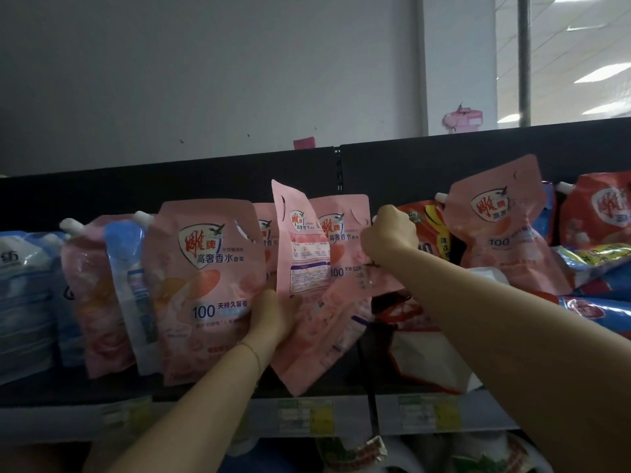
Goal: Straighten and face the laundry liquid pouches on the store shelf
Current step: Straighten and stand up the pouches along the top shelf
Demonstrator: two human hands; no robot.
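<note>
Pouches [505,233] crowd the shelf [85,387], several askew. Just right of the front pouch [201,268], the turned pouch [304,240] shows its back label, long axis leaning top-left. Further right stands the rear pouch [345,230]. Your left hand [273,317] grips the turned pouch's lower edge, nearest for the spin; your right hand [389,233], fingers curled, pinches the rear pouch's top corner.

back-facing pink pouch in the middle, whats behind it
Behind the back-facing pouch two front-facing pink pouches show: a left pouch as a sliver, a right pouch with its logo. The parts it covers cannot be seen.
</note>
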